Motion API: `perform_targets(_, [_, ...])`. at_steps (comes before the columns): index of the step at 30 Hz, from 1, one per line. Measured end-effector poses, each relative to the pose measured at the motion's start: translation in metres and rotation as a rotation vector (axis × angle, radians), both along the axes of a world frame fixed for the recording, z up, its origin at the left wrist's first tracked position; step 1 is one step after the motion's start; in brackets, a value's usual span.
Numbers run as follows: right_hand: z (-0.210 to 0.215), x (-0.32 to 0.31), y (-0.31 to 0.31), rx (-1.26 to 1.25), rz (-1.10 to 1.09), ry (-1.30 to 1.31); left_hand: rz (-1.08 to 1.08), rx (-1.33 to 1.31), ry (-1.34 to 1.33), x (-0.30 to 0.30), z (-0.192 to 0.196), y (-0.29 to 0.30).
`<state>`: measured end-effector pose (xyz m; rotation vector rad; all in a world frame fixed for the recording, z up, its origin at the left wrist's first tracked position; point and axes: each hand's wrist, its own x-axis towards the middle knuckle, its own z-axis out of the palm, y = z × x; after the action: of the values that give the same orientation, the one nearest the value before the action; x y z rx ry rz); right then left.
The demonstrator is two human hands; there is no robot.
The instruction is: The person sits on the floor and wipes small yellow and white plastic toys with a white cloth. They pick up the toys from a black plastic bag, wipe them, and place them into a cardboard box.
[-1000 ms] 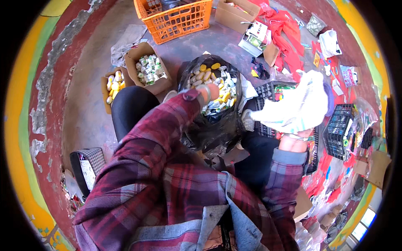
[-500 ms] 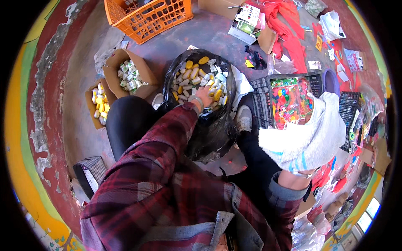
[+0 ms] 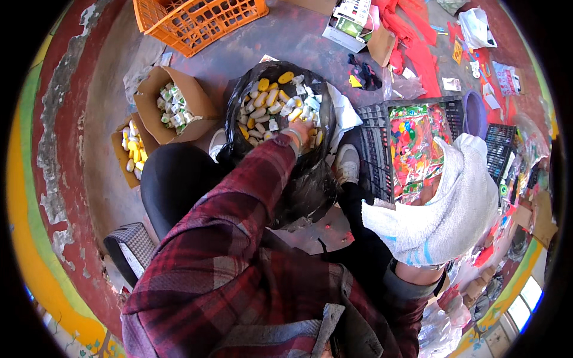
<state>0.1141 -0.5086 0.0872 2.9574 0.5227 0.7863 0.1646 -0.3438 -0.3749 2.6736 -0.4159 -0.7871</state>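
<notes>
Worn concrete floor (image 3: 107,179), grey in the middle and ringed with flaking red and yellow paint, carries everything around the black bag (image 3: 298,179). That bag is thin, glossy, crinkled plastic, its mouth spread wide and packed with small oblong pieces (image 3: 268,110), smooth and rounded, some yellow, some cream or white. The left hand (image 3: 301,132), at the end of a red plaid flannel sleeve, reaches into the mouth of the bag and lies among the pieces at its near right side; the fingers are dug in between them and mostly hidden, so I cannot tell whether they are closed on anything. The pieces lie all about the fingers, most of them left of and beyond the hand. The right hand is out of sight under a white towel (image 3: 447,209), a thick, nubbly cloth hanging to the right of the bag. Left of the bag stand two open cardboard boxes, one (image 3: 173,107) with pale pieces, the farther (image 3: 132,149) with yellow ones. Beyond the bag sits an orange plastic crate (image 3: 197,21) with latticed walls. Right of the bag a dark gridded tray (image 3: 376,149) bears a clear packet (image 3: 412,143) of bright little things.
</notes>
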Motion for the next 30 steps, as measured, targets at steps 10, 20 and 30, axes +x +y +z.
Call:
perform_targets(10, [0.035, -0.006, 0.023, -0.148, -0.162, 0.215, 0.546, -0.188, 0.186, 0.016, 0.045, 0.103])
perform_targets(20, [0.007, -0.007, 0.011, 0.035, -0.072, 0.167, 0.236, 0.084, -0.006, -0.073, 0.012, 0.036])
perform_targets(30, [0.019, 0.004, 0.02, 0.123, -0.074, 0.186, 0.582, -0.598, 0.115, 0.004, 0.076, 0.073])
